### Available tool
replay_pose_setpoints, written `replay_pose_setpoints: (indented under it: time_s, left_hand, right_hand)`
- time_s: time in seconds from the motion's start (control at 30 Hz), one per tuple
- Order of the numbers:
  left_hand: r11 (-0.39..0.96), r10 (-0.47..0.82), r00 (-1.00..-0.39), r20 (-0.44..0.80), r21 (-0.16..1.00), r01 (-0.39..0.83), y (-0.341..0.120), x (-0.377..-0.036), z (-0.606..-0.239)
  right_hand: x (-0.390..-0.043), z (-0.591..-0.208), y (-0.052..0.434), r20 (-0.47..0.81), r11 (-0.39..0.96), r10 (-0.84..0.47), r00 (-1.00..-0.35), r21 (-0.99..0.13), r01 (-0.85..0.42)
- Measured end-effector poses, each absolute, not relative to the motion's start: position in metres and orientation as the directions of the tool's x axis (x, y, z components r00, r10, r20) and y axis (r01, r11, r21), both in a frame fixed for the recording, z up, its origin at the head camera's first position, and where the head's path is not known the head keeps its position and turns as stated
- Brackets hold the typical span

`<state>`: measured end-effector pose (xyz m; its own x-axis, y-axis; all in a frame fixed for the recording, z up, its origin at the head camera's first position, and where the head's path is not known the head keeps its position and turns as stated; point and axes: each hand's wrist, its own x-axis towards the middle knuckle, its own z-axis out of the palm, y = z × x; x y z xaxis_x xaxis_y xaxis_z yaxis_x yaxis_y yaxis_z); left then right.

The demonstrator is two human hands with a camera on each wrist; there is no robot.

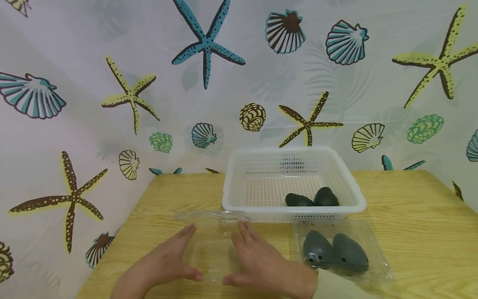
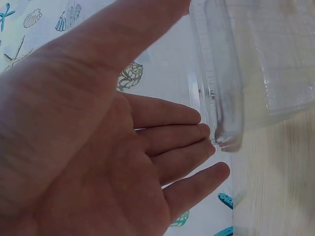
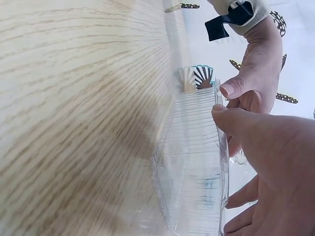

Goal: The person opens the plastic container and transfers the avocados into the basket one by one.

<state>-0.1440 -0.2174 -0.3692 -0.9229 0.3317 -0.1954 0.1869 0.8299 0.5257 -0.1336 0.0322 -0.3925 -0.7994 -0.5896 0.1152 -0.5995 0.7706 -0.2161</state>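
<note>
I see the clear plastic clamshell [image 1: 214, 249] between both hands, in front of the white slotted basket [image 1: 295, 209]; I can't tell whether its base touches the wood-grain table [image 1: 422, 216]. The left hand [image 1: 168, 257] has its fingers straight, thumb spread away; the right hand [image 1: 267, 261] is likewise spread at the opposite edge. I judge the shell very light, thin, springy and slick, so I'd take its rims, lightly, since pressed walls could buckle or crack.
</note>
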Motion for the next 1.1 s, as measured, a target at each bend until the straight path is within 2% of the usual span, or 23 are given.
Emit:
replay_pose_setpoints:
  time_s: [0.37, 0.63, 1.1]
  left_hand:
    - [0.841, 0.337, -0.919, -0.206, 0.505, 0.195, -0.232, -0.144, -0.372]
    - [0.852, 0.311, -0.914, -0.259, 0.503, 0.147, -0.243, -0.146, -0.371]
    - [0.859, 0.275, -0.923, -0.27, 0.499, 0.11, -0.257, -0.147, -0.372]
  right_hand:
    - [-0.135, -0.393, 0.012, 0.034, 0.788, -0.574, -0.818, -0.249, -0.563]
    - [-0.136, -0.396, 0.001, 0.024, 0.783, -0.58, -0.814, -0.259, -0.566]
    - [-0.146, -0.402, -0.01, 0.114, 0.736, -0.635, -0.764, -0.21, -0.643]
